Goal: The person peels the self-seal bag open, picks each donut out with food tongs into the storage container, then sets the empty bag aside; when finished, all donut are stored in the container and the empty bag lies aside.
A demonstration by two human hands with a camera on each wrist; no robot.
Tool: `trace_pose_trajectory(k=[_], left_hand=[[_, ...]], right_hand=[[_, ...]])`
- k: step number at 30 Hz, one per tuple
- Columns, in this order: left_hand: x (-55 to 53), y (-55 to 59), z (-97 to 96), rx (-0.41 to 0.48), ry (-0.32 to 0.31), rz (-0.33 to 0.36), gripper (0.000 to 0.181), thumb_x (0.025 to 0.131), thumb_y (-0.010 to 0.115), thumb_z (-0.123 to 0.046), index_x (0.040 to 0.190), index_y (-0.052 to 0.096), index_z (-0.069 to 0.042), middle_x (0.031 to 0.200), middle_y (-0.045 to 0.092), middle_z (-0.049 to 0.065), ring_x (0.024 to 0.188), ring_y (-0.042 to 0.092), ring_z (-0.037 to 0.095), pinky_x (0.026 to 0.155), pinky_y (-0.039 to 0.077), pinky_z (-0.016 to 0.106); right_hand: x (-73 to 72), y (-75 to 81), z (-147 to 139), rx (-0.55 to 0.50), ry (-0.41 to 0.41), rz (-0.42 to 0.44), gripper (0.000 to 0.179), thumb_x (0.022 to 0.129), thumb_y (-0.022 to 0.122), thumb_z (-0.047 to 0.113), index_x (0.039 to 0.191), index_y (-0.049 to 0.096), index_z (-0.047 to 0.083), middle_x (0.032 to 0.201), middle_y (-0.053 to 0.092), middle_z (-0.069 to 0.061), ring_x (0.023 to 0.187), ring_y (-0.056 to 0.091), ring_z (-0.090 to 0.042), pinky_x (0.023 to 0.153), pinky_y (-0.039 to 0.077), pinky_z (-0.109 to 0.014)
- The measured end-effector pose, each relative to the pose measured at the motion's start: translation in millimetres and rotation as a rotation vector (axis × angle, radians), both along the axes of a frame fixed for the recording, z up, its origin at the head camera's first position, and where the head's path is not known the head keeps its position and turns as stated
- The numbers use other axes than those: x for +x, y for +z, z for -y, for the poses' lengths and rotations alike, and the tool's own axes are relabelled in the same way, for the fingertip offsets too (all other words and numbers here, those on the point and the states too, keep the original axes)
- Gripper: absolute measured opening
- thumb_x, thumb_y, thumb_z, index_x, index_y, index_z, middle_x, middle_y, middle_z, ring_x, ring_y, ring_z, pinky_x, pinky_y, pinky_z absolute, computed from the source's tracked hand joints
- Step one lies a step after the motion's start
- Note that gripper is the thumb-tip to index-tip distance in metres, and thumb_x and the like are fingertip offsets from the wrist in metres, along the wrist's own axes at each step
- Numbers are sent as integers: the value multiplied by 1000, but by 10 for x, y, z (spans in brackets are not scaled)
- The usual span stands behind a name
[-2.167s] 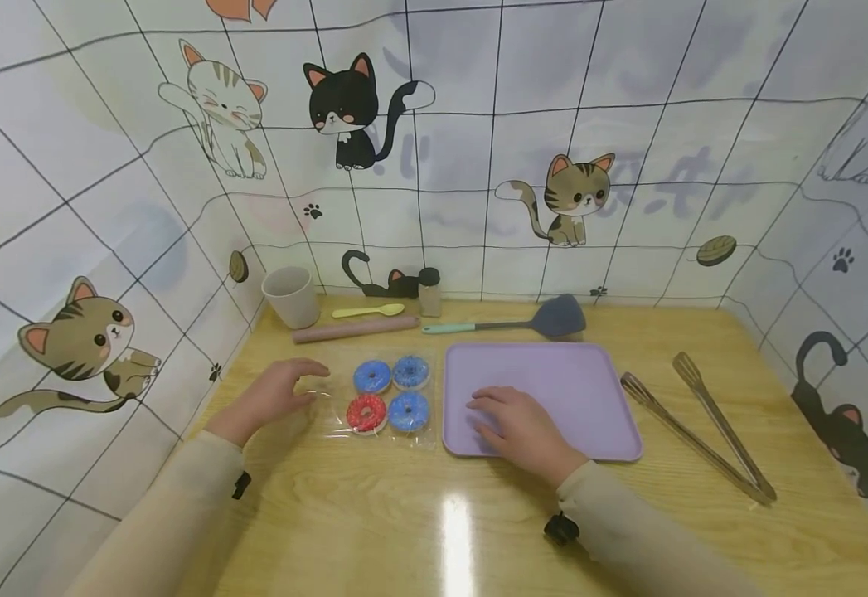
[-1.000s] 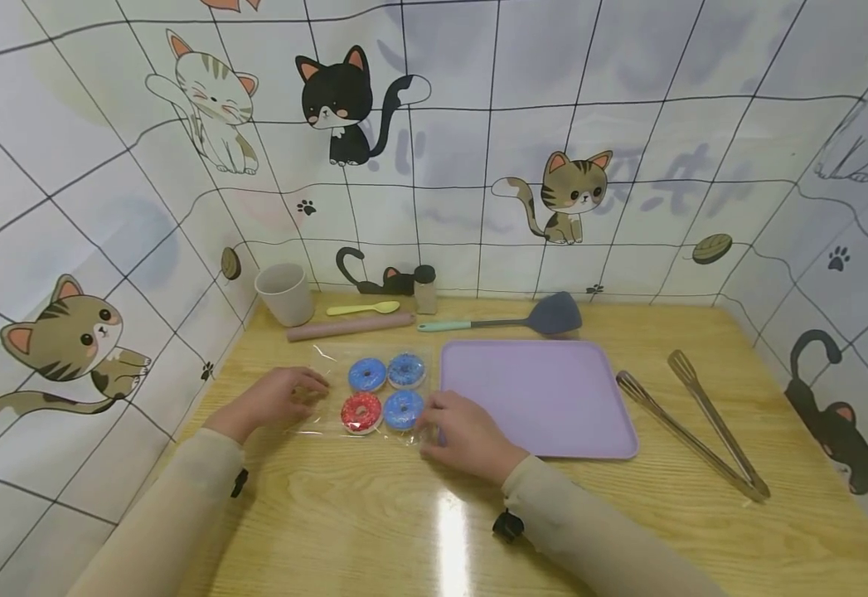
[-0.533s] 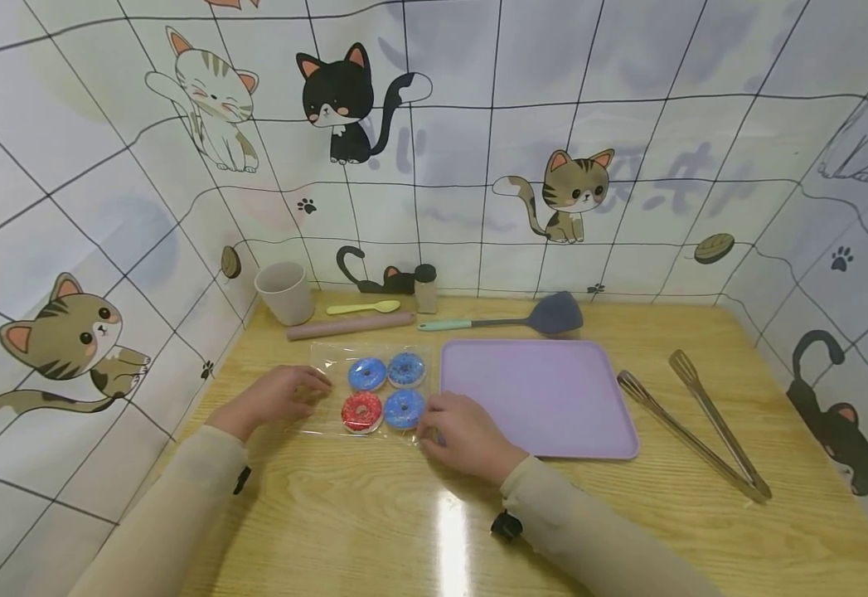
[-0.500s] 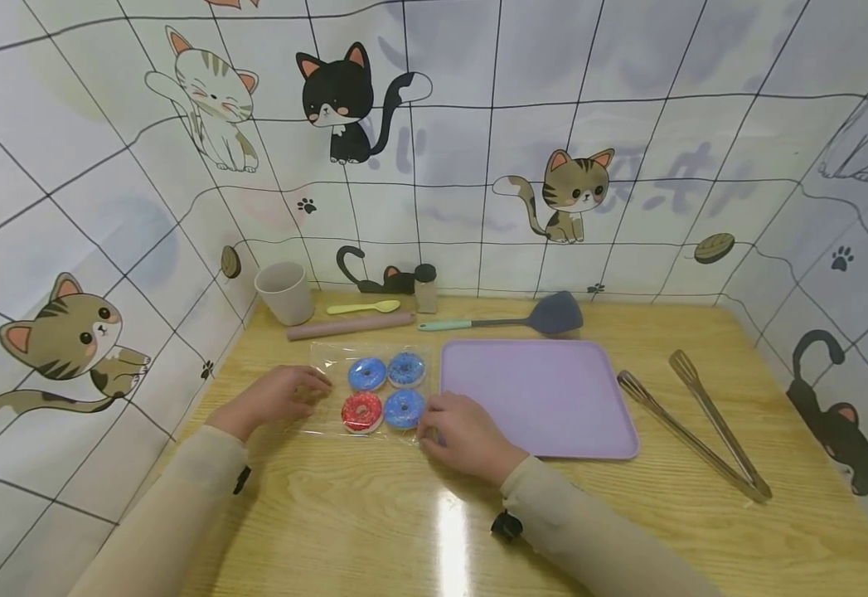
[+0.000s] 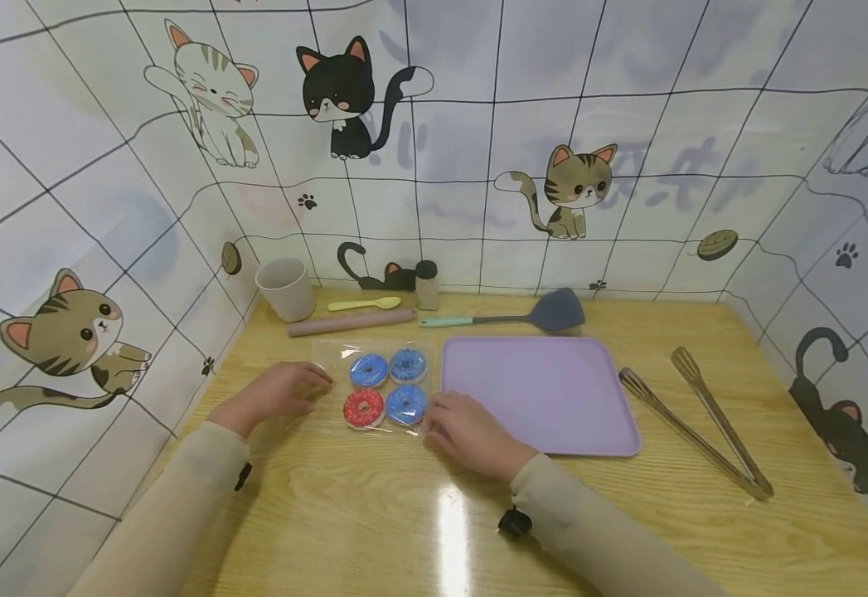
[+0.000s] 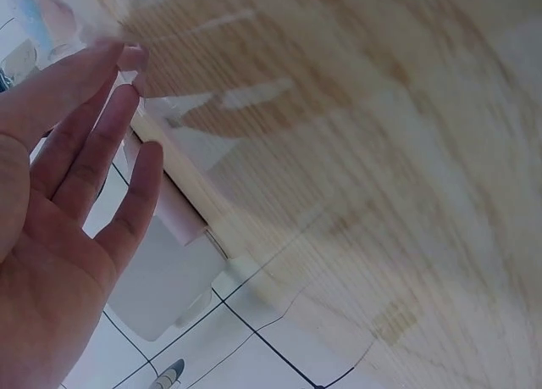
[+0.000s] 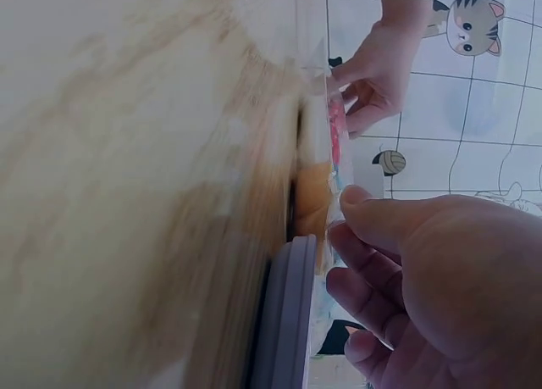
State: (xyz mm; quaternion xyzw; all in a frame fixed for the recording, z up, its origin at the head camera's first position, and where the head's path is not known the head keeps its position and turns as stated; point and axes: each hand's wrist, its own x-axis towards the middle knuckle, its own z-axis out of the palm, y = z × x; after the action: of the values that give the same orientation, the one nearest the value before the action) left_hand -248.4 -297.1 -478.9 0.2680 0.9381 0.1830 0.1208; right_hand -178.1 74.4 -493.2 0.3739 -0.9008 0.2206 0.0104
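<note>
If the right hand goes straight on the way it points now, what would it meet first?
The right hand seems to pinch the edge of the clear package; straight on, it would probably meet the nearest blue donut inside first, though depth is unclear.

Faint grey character-like marks point(image 5: 696, 157) on the cat-print wall covering point(image 5: 452, 124), none legible

The wrapper point(image 5: 347, 351) looks glossy plastic, the tray point(image 5: 538, 394) smooth plastic, the tongs point(image 5: 723, 421) metal, the table point(image 5: 344, 514) glossy wood.
</note>
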Motion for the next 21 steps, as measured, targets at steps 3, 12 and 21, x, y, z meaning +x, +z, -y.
trace_pose_trajectory(k=[3, 12, 21], left_hand=[[2, 16, -10, 4, 19, 7, 40, 86, 81, -2, 125, 74, -9, 134, 68, 14, 131, 59, 41, 112, 43, 60], [-18, -11, -4, -2, -4, -31, 42, 84, 82, 1, 124, 74, -6, 133, 69, 15, 127, 61, 41, 109, 45, 59], [-27, -30, 3, -25, 4, -44, 42, 84, 83, -2, 124, 75, -8, 133, 69, 15, 128, 61, 41, 109, 45, 59]], right_hand=[[-8, -11, -14, -11, 0, 20, 5, 102, 66, 21, 100, 70, 19, 104, 64, 7, 102, 59, -14, 95, 51, -35], [-8, -32, -97, -69, -13, -14, 3, 99, 68, 16, 97, 65, 16, 102, 66, 3, 99, 58, -19, 90, 48, -41], [4, -15, -247, -74, -56, 54, 7, 100, 67, 20, 95, 62, 19, 107, 65, 3, 106, 56, -21, 93, 43, -43]])
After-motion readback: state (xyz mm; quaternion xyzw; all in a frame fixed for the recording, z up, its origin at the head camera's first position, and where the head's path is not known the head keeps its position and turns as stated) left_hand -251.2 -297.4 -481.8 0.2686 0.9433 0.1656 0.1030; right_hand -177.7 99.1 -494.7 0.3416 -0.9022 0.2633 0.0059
